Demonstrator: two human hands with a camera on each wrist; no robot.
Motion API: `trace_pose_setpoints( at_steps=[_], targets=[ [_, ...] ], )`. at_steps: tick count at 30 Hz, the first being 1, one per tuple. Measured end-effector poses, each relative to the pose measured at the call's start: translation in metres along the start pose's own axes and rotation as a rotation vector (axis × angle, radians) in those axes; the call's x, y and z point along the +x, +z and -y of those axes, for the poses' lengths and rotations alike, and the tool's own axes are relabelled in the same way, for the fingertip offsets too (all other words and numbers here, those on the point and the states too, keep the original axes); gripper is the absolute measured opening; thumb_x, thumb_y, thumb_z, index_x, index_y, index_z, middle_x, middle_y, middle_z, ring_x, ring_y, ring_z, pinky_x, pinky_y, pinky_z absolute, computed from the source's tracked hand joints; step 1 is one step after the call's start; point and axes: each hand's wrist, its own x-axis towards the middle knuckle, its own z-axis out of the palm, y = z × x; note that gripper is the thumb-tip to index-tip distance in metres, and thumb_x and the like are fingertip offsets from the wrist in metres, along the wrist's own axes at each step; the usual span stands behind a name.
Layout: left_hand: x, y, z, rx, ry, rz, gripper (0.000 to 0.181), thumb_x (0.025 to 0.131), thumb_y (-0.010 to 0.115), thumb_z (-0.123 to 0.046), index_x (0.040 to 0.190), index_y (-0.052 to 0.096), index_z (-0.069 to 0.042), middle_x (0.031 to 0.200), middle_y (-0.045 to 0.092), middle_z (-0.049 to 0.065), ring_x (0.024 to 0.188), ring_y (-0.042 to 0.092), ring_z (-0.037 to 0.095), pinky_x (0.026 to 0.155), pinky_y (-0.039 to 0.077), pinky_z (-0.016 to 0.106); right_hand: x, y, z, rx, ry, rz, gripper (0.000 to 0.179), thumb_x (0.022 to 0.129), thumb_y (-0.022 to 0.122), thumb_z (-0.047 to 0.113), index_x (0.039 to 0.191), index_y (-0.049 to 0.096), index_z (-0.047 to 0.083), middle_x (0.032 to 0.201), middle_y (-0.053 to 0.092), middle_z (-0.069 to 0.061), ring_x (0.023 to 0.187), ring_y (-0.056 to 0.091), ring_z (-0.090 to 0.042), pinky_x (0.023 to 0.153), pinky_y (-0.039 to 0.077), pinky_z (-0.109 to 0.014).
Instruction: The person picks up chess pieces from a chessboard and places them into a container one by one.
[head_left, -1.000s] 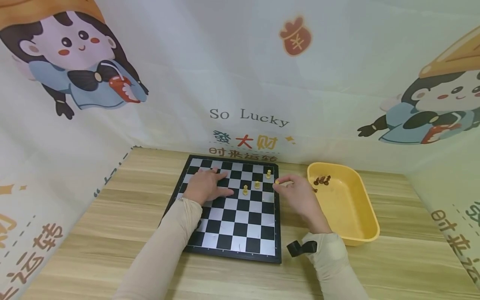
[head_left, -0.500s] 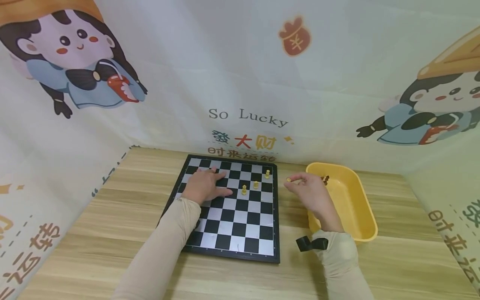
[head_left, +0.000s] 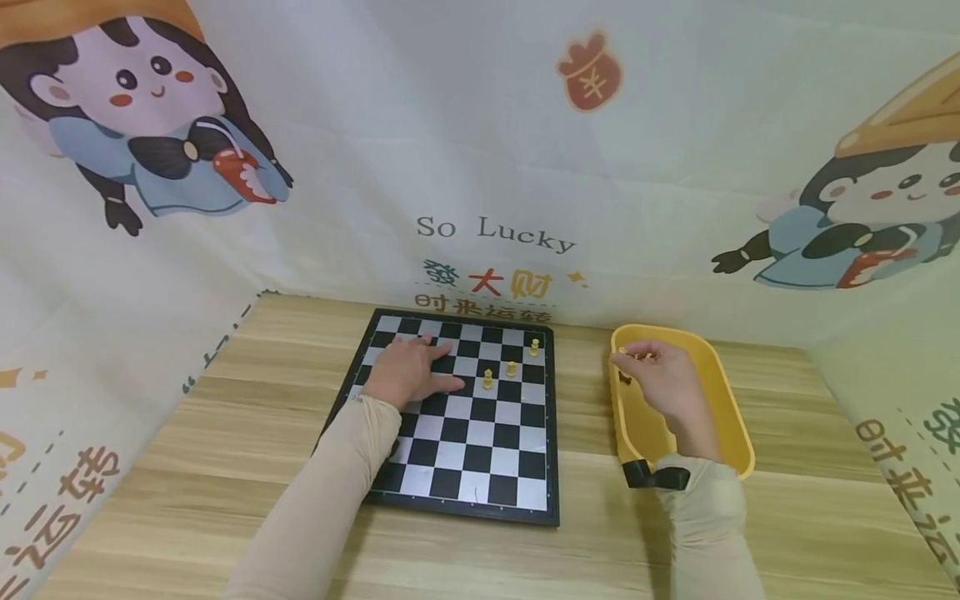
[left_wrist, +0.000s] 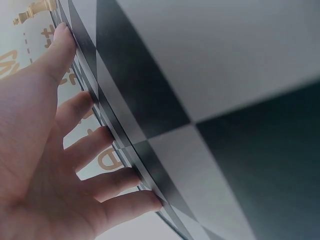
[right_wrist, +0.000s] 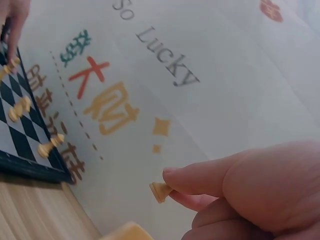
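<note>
Right hand now over tray, small yellow pawn

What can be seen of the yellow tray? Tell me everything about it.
The yellow tray is a shallow rectangular tub with rounded corners and a rolled rim, plastic by its look. It sits flat on the wooden table, to the right of the chessboard and apart from it. A few small dark pieces lie inside near its far left corner. The right hand hangs over that end, pinching a pale yellow chess piece; whether the hand touches the tray cannot be told.
</note>
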Motion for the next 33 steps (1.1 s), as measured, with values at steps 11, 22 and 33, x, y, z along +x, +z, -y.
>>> trace_pose_setpoints(
  at_steps=[11, 22, 33],
  targets=[
    [0.001, -0.002, 0.0, 0.008, 0.001, 0.012, 0.08, 0.091, 0.063, -0.066, 0.155, 0.045, -0.022, 0.162, 0.04, 0.018, 0.15, 0.04, 0.038, 0.129, 0.027, 0.053, -0.001, -0.018, -0.011, 0.055, 0.111, 0.025, 0.047, 0.099, 0.065, 0.032, 0.133, 0.059, 0.0, 0.048, 0.032, 0.017, 0.042, 0.031, -0.004, 0.043, 0.031, -0.019],
    [0.002, -0.002, -0.001, 0.009, 0.016, -0.005, 0.08, 0.09, 0.063, -0.066, 0.155, 0.046, -0.022, 0.161, 0.041, 0.018, 0.149, 0.042, 0.038, 0.129, 0.028, 0.053, 0.002, -0.03, -0.017, -0.003, 0.132, 0.039, 0.049, 0.099, 0.064, 0.036, 0.134, 0.059, 0.002, 0.05, 0.029, 0.017, 0.042, 0.032, -0.004, 0.043, 0.032, -0.021],
    [0.001, -0.002, -0.001, 0.014, 0.016, -0.007, 0.08, 0.09, 0.064, -0.066, 0.154, 0.047, -0.021, 0.16, 0.042, 0.019, 0.148, 0.043, 0.038, 0.128, 0.029, 0.054, 0.013, -0.038, -0.025, -0.283, 0.053, 0.095, 0.05, 0.101, 0.059, 0.04, 0.128, 0.063, -0.002, 0.121, 0.063, -0.022, 0.088, 0.057, -0.028, 0.069, 0.047, -0.032]
  ],
)
